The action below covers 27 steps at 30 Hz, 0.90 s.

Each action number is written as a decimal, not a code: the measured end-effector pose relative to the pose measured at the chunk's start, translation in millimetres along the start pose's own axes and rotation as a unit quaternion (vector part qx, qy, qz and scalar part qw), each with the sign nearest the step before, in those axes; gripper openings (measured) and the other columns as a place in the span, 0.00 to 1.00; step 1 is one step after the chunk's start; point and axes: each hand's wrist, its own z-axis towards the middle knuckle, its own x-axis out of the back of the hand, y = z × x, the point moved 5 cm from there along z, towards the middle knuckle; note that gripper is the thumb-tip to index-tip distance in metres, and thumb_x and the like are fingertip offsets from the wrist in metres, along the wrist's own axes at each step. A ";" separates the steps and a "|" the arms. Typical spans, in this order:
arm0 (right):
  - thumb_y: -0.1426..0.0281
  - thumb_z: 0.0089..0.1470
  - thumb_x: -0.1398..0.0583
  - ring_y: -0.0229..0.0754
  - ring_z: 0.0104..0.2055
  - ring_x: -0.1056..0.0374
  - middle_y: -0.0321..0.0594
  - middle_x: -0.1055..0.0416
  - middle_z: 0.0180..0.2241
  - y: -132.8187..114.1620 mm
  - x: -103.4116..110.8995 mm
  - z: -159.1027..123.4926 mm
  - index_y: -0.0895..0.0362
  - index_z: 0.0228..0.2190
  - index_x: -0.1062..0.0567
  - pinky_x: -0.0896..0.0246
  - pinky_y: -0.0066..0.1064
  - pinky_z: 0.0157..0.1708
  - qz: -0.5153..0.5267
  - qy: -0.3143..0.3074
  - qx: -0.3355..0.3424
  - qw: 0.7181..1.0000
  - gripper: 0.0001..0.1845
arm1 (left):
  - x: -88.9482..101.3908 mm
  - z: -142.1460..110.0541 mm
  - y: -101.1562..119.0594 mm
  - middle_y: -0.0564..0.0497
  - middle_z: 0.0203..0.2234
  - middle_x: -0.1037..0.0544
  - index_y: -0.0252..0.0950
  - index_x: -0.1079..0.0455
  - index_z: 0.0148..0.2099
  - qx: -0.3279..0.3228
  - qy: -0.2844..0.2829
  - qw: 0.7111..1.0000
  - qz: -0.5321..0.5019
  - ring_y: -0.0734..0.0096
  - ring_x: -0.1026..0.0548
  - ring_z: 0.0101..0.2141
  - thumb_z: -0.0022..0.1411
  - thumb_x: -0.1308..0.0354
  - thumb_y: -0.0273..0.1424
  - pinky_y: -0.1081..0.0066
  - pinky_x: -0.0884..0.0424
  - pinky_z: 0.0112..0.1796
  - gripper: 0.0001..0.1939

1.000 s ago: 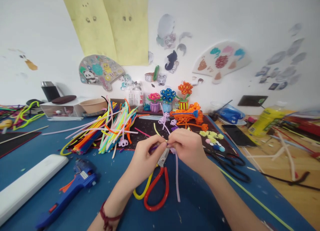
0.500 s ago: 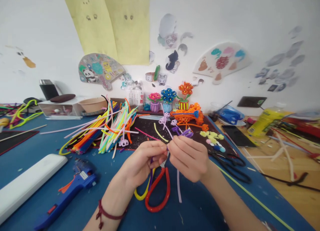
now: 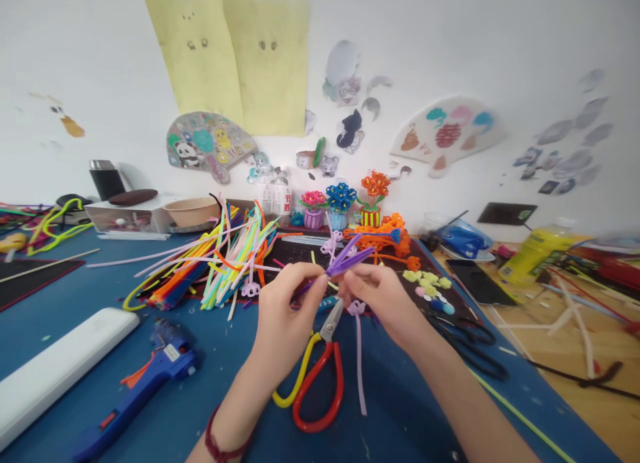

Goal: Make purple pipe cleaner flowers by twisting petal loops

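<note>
Purple pipe cleaners (image 3: pixel 349 256), bundled together, rise between my two hands and fan out to the upper right. My left hand (image 3: pixel 293 306) pinches their lower end between thumb and forefinger. Fingers of my right hand (image 3: pixel 380 296) are curled against the same bundle from the right; the fingertips are partly hidden. Below the hands lie scissors (image 3: pixel 330 389) with one red and one yellow handle. A lavender pipe cleaner stem (image 3: pixel 360 369) with a looped flower head rests beside them on the blue mat.
A big pile of coloured pipe cleaners (image 3: pixel 240 249) lies left of centre. A blue glue gun (image 3: pixel 150 383) and a long white case (image 3: pixel 65 376) are at left. Black scissors (image 3: pixel 465 339), pompoms (image 3: pixel 427 283) and a phone (image 3: pixel 480 281) are at right. Small flower pots (image 3: pixel 371 216) stand behind.
My right hand has turned and lowered its fingers, and the purple bundle now shows upright between the hands. The lavender flower head and the scissors' blades have come into view.
</note>
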 end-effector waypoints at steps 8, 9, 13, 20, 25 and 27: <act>0.60 0.39 0.28 0.33 0.20 0.38 0.34 0.29 0.20 0.4 -5.9 -2.7 0.59 0.26 0.22 0.39 0.27 0.22 0.139 0.060 0.003 0.989 0.16 | -15.0 -2.6 2.8 0.51 0.27 0.25 0.35 0.29 0.34 0.005 -0.054 0.999 -0.008 0.72 0.30 0.29 0.63 0.46 0.29 0.73 0.36 0.31 0.06; 0.61 0.38 0.28 0.34 0.20 0.37 0.34 0.29 0.19 -0.5 -5.1 -2.8 0.59 0.26 0.22 0.39 0.27 0.22 0.135 0.062 0.010 0.989 0.16 | -17.0 -2.9 1.5 0.51 0.26 0.26 0.35 0.29 0.33 0.034 -0.061 0.997 -0.044 0.73 0.31 0.28 0.63 0.46 0.30 0.73 0.37 0.30 0.07; 0.61 0.39 0.29 0.37 0.21 0.34 0.35 0.29 0.19 -10.8 -1.8 -5.4 0.58 0.25 0.22 0.37 0.29 0.22 0.086 0.068 0.064 0.992 0.15 | -25.0 -4.6 -2.5 0.54 0.23 0.30 0.34 0.31 0.33 0.165 -0.086 0.956 -0.229 0.76 0.35 0.24 0.63 0.46 0.35 0.76 0.40 0.25 0.10; 0.62 0.44 0.31 0.42 0.27 0.28 0.38 0.23 0.27 -15.6 -4.2 -8.1 0.56 0.32 0.21 0.30 0.34 0.31 0.004 0.049 0.092 0.995 0.14 | -26.7 -2.8 -6.9 0.54 0.23 0.31 0.34 0.32 0.31 0.194 -0.108 0.943 -0.247 0.76 0.37 0.24 0.63 0.46 0.36 0.76 0.40 0.26 0.12; 0.61 0.50 0.34 0.41 0.27 0.31 0.40 0.25 0.27 -11.9 -3.9 -5.1 0.58 0.30 0.22 0.37 0.31 0.27 -0.116 0.054 0.119 0.985 0.13 | -16.4 1.1 -12.3 0.49 0.31 0.25 0.35 0.30 0.37 0.091 -0.061 0.992 -0.066 0.68 0.29 0.33 0.61 0.44 0.32 0.70 0.33 0.35 0.05; 0.61 0.53 0.36 0.38 0.24 0.37 0.36 0.30 0.22 -17.0 -3.3 -5.3 0.58 0.24 0.25 0.43 0.29 0.24 -0.225 0.062 0.168 0.958 0.13 | -7.3 1.4 -8.0 0.48 0.34 0.24 0.36 0.29 0.40 0.041 -0.001 0.999 0.010 0.66 0.28 0.36 0.59 0.43 0.29 0.68 0.33 0.38 0.06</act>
